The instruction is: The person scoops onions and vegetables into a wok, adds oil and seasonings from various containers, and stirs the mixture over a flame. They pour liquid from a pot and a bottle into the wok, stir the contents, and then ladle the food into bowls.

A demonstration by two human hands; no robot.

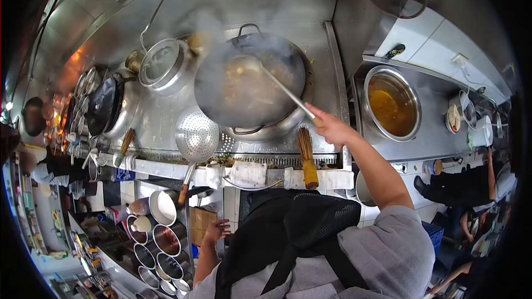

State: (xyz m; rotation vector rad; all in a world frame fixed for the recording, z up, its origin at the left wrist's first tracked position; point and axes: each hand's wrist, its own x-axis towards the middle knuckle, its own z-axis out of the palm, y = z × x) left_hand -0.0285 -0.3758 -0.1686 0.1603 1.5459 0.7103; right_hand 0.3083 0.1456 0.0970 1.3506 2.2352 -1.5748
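Observation:
My right hand [331,127] is wrapped round the wooden handle of a long metal ladle [288,92]. The ladle's bowl rests among brownish food [252,86] inside a large black wok [299,69], where steam blurs the details. Low on the left, beside the counter's front edge, my left hand [216,230] hangs with its fingers apart, holding nothing. A perforated strainer [197,135] with a wooden handle lies left of the wok's front, its handle sticking out over the edge.
A bamboo brush [308,160] stands at the front edge. Right of the stove is a metal pot of amber liquid [390,105]. A lidded pot [162,66] sits left of the wok. Several seasoning containers [166,238] are at lower left. Other people work at far right and far left.

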